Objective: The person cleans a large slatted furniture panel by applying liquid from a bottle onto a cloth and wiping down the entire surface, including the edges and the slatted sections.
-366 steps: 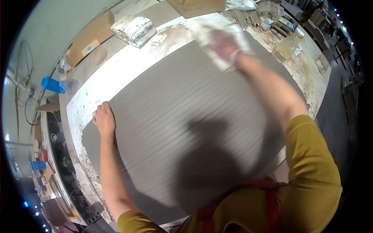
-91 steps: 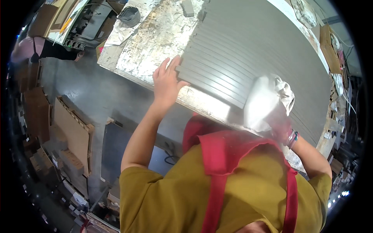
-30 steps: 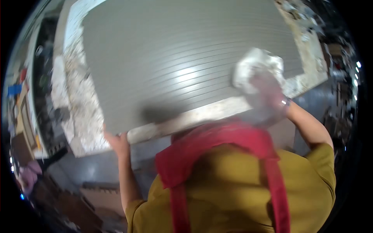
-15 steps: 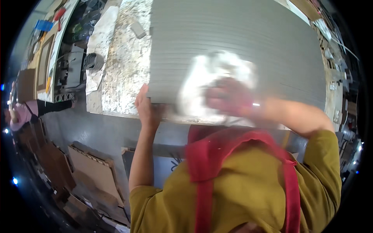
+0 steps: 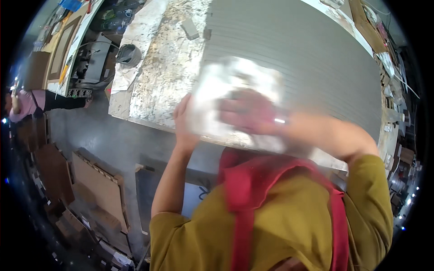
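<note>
A large grey ribbed slab (image 5: 307, 58) lies flat on a stained white worktable (image 5: 158, 86). My right hand (image 5: 246, 113) presses a crumpled white cloth (image 5: 226, 90) onto the slab's near left corner; hand and cloth are blurred. My left hand (image 5: 183, 122) grips the slab's near left edge, right beside the cloth. I wear a mustard shirt with a red apron.
A small grey block (image 5: 190, 29) lies on the table left of the slab. A dark bucket (image 5: 129, 54) and machinery (image 5: 88, 63) stand to the far left. Cardboard sheets (image 5: 97, 189) lean on the grey floor. Another person (image 5: 27, 101) is at the far left. Clutter lines the right rim.
My right hand has wiped the cloth leftward along the slab's near edge, from the right side to the left corner. My left hand stays on the edge.
</note>
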Available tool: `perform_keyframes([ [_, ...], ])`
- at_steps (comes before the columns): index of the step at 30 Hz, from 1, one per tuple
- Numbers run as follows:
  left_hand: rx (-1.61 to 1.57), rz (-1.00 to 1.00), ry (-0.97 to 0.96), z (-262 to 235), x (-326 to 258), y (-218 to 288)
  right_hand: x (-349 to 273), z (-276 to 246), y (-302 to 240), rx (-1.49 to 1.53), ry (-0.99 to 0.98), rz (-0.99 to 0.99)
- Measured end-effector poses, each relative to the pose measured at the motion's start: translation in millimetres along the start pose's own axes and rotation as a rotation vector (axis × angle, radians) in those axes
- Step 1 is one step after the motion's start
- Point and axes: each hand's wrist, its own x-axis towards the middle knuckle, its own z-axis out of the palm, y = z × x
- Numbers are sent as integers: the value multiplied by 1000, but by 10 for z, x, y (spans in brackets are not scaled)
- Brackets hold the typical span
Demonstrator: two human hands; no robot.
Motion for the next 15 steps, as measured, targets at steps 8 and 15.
perform_keyframes([
  [8,61,-203,-126,-166,156,420,-1141,-433,-18,48,-102,336],
  [15,195,-182,-283,-43,108,160,874,24,180,-23,-85,270],
])
